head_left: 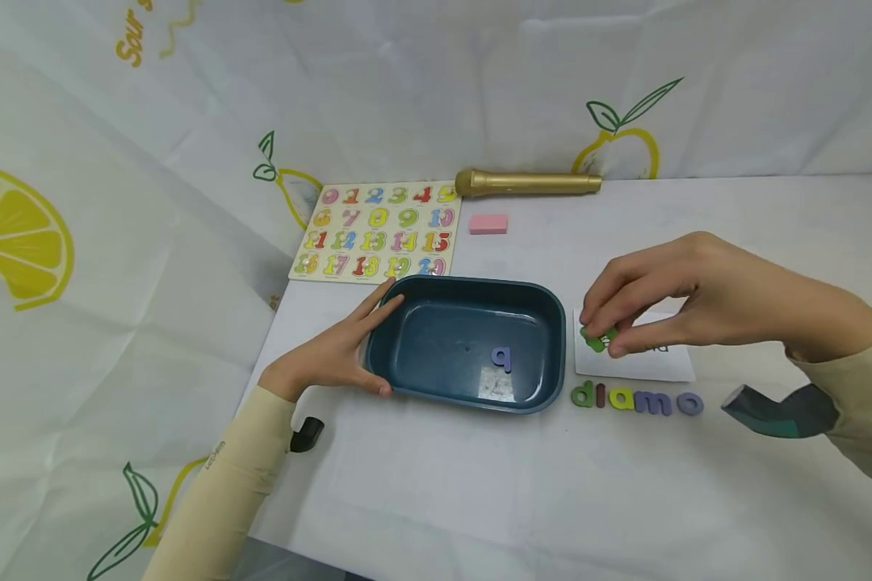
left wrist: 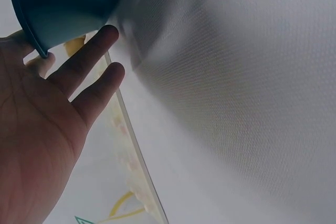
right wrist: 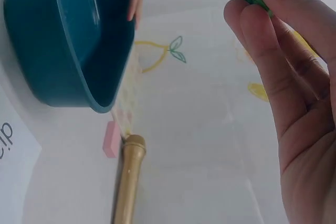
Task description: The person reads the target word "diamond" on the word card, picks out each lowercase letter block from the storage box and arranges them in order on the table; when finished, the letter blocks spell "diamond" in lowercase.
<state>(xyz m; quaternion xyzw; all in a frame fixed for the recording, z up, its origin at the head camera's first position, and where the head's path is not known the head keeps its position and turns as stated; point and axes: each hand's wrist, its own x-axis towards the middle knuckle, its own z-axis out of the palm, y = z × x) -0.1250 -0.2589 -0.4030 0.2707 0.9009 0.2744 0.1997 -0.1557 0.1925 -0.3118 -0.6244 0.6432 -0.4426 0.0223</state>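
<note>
My right hand (head_left: 668,298) pinches a small green letter piece (head_left: 594,339) between thumb and fingertips, above a white card (head_left: 628,369). Which letter it is cannot be made out. Below the card, a row of coloured letters reads "diamo", from the green d (head_left: 583,394) to the purple o (head_left: 689,403). My left hand (head_left: 341,351) rests at the left end of a dark blue plastic basin (head_left: 436,401), its fingers fairly straight and spread, touching the rim (left wrist: 44,51). Inside the basin lies one purple letter (head_left: 502,358), shaped like a q or flipped p.
A number puzzle board (head_left: 371,230) lies behind the basin at the left. A gold microphone (head_left: 530,184) lies along the back by the lemon-print cloth, with a pink block (head_left: 488,224) in front of it. Dark curved patches show near both wrists.
</note>
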